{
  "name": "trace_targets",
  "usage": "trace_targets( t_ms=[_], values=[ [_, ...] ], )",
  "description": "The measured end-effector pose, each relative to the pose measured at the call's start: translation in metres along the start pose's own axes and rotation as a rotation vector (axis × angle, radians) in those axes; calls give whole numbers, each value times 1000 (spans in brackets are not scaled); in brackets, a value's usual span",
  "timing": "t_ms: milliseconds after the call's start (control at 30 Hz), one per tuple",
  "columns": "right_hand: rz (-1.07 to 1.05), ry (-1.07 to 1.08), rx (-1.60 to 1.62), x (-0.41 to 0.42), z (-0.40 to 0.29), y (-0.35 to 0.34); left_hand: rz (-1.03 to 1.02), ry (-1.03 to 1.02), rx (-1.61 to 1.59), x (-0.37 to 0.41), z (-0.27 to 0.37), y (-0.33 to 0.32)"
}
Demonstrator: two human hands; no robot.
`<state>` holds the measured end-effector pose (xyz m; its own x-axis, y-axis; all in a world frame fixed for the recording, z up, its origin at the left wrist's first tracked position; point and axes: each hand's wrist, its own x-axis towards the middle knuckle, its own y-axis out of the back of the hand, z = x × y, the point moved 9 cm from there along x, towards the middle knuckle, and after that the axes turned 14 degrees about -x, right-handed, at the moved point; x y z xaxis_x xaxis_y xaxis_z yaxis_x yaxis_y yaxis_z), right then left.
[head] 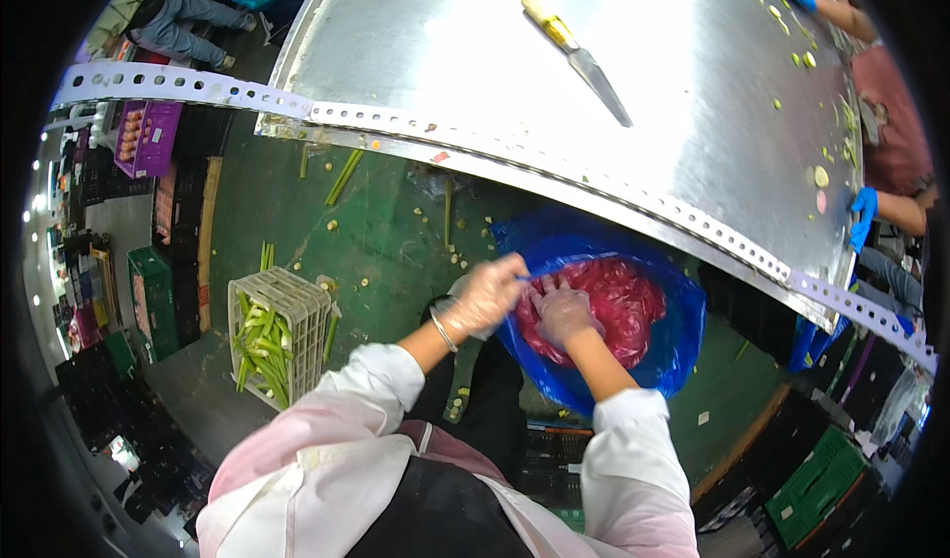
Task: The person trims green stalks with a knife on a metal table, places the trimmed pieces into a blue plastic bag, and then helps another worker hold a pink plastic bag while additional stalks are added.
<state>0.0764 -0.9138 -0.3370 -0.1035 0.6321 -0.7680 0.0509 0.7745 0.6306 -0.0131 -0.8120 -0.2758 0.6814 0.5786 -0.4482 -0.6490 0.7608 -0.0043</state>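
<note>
My left hand [490,292], in a clear plastic glove, has its fingers closed at the left rim of a blue plastic bag [681,335]; motion blurs it slightly. Inside the wide-mouthed bag lies a crumpled mass of red plastic film [631,313]. My right hand [565,314], also gloved, rests on that film with its fingers spread and pointing away from me. What lies beneath the red film is hidden. Above the bag, a knife [586,68] with a yellowish handle lies on the metal table [445,53].
A perforated metal strip [445,129] edges the table. To my left, a pale plastic crate [306,328] holds cut green stalks. Scraps litter the green floor [386,261]. Across the table, a person's blue-gloved hand [863,217] is at the right edge. Stacked crates [152,298] stand far left.
</note>
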Motion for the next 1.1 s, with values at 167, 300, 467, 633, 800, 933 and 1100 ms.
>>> trace_targets(
  t_ms=[167, 300, 467, 633, 800, 933, 1100],
  values=[
    [114, -149, 222, 70, 1, -35, -43, -126, 64, -16, -2, -25],
    [228, -152, 367, 29, 19, -3, 12, -110, 5, -14, -8, -6],
    [878, -138, 289, -125, 47, 87, 180, -209, 262, -16, 13, 22],
    [73, -242, 24, -158, 52, -21, 304, -29, 274, -23, -17, 34],
    [823, -315, 141, -212, 66, 11, 224, 122, 119, -39, -43, 16],
    [766, -920, 341, -256, 139, -35, 256, 347, 100, -60, -61, 13],
    [326, -712, 1734, -193, 157, -169, 318, 215, 197, -66, -48, 12]
  ],
)
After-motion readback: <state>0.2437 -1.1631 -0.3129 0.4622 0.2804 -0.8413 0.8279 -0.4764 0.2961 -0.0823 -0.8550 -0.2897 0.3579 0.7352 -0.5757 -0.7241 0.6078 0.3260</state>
